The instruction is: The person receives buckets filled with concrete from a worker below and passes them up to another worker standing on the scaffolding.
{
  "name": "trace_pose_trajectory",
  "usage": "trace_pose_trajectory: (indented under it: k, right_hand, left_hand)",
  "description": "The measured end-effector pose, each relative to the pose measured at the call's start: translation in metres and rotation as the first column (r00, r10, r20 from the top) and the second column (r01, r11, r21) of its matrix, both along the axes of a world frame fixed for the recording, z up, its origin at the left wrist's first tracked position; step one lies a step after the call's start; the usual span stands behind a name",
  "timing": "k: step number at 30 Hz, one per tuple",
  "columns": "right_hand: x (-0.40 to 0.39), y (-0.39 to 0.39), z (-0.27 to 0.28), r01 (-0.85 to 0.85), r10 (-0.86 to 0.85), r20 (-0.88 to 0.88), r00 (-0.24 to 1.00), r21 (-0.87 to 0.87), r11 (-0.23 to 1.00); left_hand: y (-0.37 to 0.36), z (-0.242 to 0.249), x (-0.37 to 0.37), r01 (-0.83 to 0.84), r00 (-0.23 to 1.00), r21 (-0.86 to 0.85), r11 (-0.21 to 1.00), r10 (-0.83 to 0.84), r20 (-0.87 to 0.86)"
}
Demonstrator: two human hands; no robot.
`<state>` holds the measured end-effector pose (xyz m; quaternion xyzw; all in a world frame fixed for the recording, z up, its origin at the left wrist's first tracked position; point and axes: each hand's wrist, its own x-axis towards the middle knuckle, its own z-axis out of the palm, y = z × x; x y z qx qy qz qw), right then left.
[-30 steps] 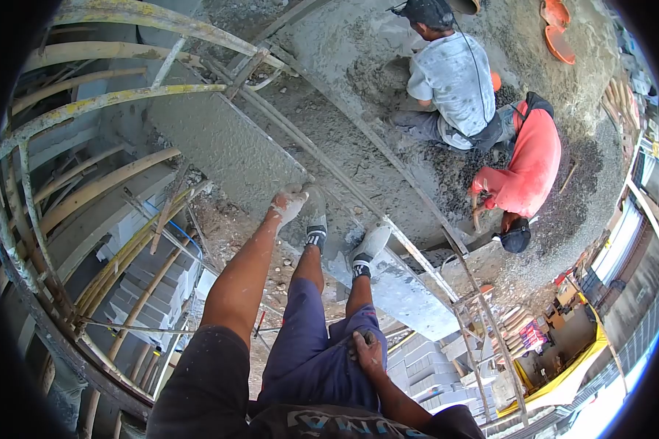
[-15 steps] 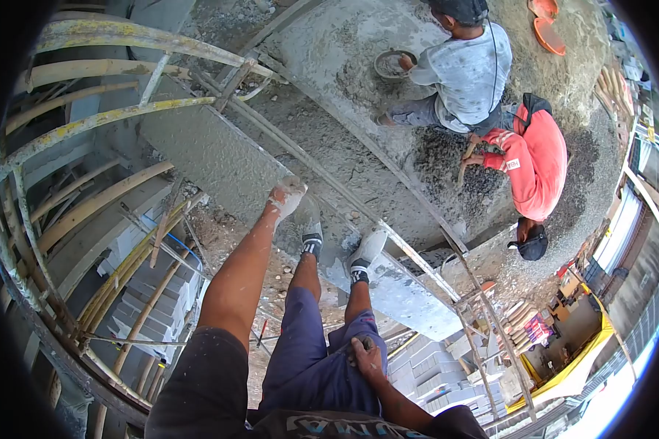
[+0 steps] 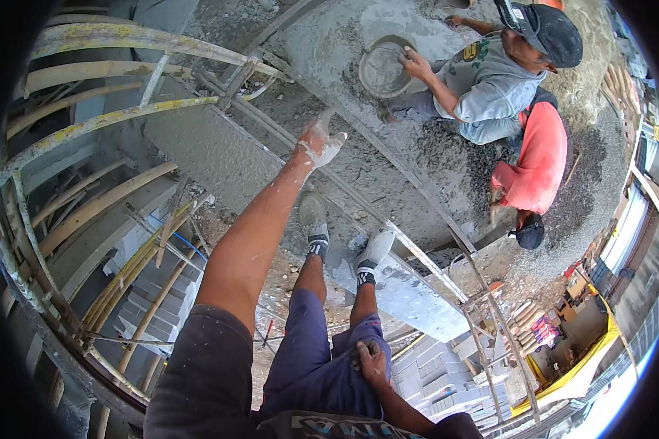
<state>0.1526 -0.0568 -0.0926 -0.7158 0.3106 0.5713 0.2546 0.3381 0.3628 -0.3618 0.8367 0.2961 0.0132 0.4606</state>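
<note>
My left hand (image 3: 319, 142), coated in pale cement, is stretched out over the metal bars of the scaffold rail (image 3: 348, 189). Its fingers and thumb are apart and nothing is in it. Below it to the left lies a board covered in wet grey mortar (image 3: 205, 146). My right hand (image 3: 372, 361) rests against my blue shorts (image 3: 300, 351), its fingers curled; whether anything is in them is hidden. My shoes (image 3: 375, 249) stand on the mortar-smeared planks.
A co-worker in a grey shirt (image 3: 483, 80) holds a round basin (image 3: 386, 67) by its rim. Another person in red (image 3: 538, 157) bends over dark gravelly mix. Bamboo poles (image 3: 110, 201) are at left; grey blocks (image 3: 425, 377) are stacked below.
My left hand has lifted from the mortar board and moved up and right. The grey-shirted co-worker has turned toward me with the basin; the person in red bends lower.
</note>
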Motion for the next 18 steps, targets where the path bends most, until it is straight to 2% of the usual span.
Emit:
trace_pose_trajectory:
  k: [2,4,5,6,9,10,12,13,15,17,18]
  right_hand:
    - [0.006,0.005,0.003,-0.008,0.008,-0.002,1.0,-0.003,1.0]
    - [0.004,0.004,0.001,-0.021,0.022,0.011,1.0,-0.02,1.0]
    - [0.002,0.003,0.0,-0.028,0.028,0.017,0.999,-0.03,0.999]
    - [-0.001,0.0,-0.001,-0.014,0.014,0.011,1.0,-0.039,0.999]
    - [-0.005,-0.001,-0.003,0.007,-0.006,0.012,1.0,-0.056,0.998]
    - [0.002,0.008,0.0,-0.001,0.002,0.024,1.0,-0.055,0.998]
    - [0.0,0.009,0.002,-0.007,0.009,0.047,0.999,-0.049,0.999]
    - [-0.005,0.004,-0.002,-0.006,0.008,0.061,0.998,-0.043,0.999]
    - [-0.011,-0.003,0.002,-0.022,0.025,0.082,0.996,-0.042,0.999]
    - [-0.01,0.0,0.004,-0.043,0.049,0.112,0.992,-0.055,0.998]
    - [-0.013,-0.002,0.003,-0.087,0.092,0.188,0.978,-0.03,0.996]
  left_hand:
    - [0.015,0.023,0.037,0.046,0.99,0.044,0.998,-0.04,-0.135]
    - [0.03,0.02,0.069,0.092,0.989,0.136,0.986,-0.074,-0.131]
    - [0.036,0.017,0.083,0.108,0.99,0.276,0.955,-0.079,-0.114]
    - [0.04,0.014,0.095,0.121,0.991,0.41,0.904,-0.088,-0.098]
    - [0.053,0.025,0.116,0.16,0.954,0.729,0.666,-0.294,0.059]
    - [0.06,0.042,0.118,0.369,0.92,0.586,0.722,-0.372,-0.12]
    - [0.074,0.078,0.122,0.665,0.723,0.174,0.727,-0.566,-0.396]
    - [0.078,0.068,0.11,0.671,0.72,0.115,0.733,-0.607,-0.337]
    - [0.07,0.051,0.062,0.684,0.659,-0.13,0.718,-0.685,-0.313]
    - [0.064,0.065,0.039,0.579,0.751,-0.125,0.806,-0.587,-0.303]
    - [0.052,0.071,0.024,0.518,0.793,-0.135,0.844,-0.534,-0.293]
